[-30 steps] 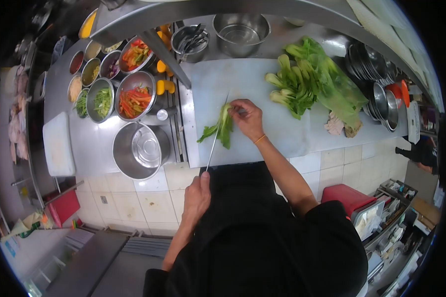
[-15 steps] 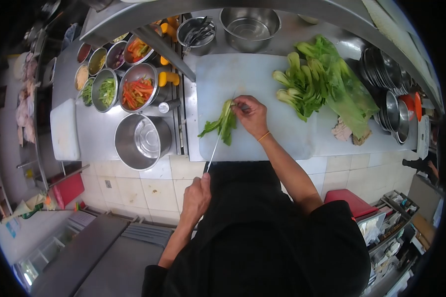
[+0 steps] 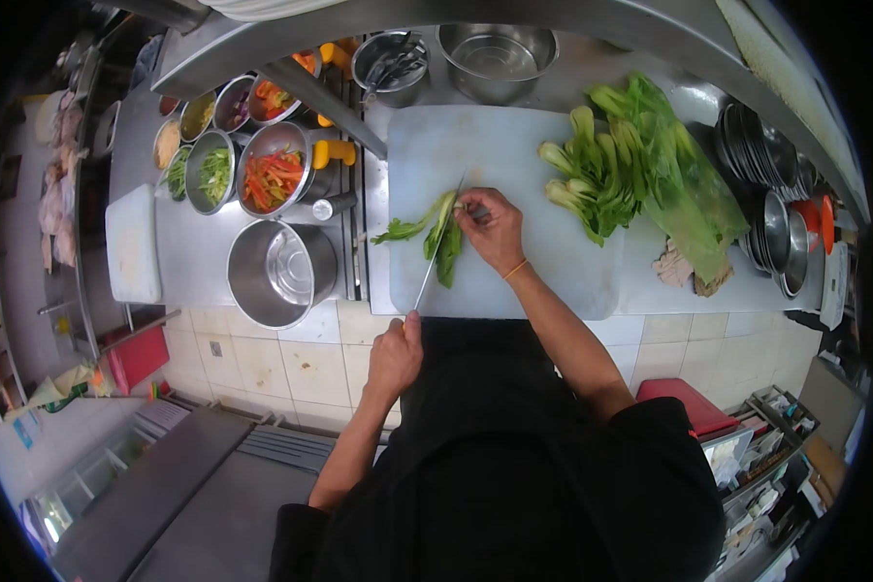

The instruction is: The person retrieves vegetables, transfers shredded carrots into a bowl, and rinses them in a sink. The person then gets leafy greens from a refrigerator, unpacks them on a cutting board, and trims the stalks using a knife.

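My left hand is closed round the handle of a long knife near the front edge of the counter. The blade slants forward across a head of bok choy on the white cutting board. With bent fingers, my right hand grips the bok choy's pale base, close to the blade. One leafy stalk spreads to the left of the knife, while other leaves hang toward me. Whether the edge is inside the stem cannot be made out. More bok choy lies at the board's right side.
An empty steel pot stands left of the board. Beyond it are steel bowls of cut vegetables, including red pepper strips. A green plastic bag and stacked metal bowls sit at the right. A metal shelf rail crosses overhead.
My left hand and the knife have moved forward, the blade now reaching past the bok choy's base. A leafy stalk has swung out farther left. My right hand keeps its grip.
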Demonstrator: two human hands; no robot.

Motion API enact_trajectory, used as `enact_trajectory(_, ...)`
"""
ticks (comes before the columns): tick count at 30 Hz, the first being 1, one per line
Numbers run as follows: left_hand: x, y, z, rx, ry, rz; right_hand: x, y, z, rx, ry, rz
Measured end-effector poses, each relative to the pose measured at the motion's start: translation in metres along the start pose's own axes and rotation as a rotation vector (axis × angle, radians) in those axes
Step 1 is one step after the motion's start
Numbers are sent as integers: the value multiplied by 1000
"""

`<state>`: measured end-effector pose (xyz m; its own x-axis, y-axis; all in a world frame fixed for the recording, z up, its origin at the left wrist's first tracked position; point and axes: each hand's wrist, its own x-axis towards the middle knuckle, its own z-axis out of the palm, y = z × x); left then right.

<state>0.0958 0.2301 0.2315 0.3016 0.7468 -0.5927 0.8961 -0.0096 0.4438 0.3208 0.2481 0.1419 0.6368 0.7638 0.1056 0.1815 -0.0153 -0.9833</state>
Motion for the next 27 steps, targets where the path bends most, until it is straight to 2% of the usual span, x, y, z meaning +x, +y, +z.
enact_trajectory(4, -22, -50, 14, 27, -15, 10, -1, 8, 1, -21, -11, 15)
enact_trajectory(7, -45, -55, 6, -44, -74, -118, -1, 7, -3, 8, -52, 39)
enact_trajectory(10, -33, -57, 8, -121, -29, -13, 3, -12, -23, -137, -278, -43)
enact_trajectory(13, -23, -61, 11, -284, 11, 16, 8, -8, -33, -240, -425, -7)
enact_trajectory(15, -15, -64, 16, -432, 46, 37, 10, -13, -28, -392, -373, -249)
enact_trajectory(16, -23, -51, 4, -545, 2, -31, 11, -16, -23, -464, -347, -373)
enact_trajectory(19, -42, -34, -23, -652, -24, -175, 24, -27, -5, -507, -544, -720)
enact_trajectory(22, -51, -44, -28, -775, 45, -229, 27, -12, 12, -549, -900, -701)
enact_trajectory(25, -56, -54, -26, -766, 106, -260, 23, -4, 16, -646, -809, -764)
enact_trajectory(27, -63, -54, -25, -766, 130, -310, 25, -4, 9, -620, -785, -647)
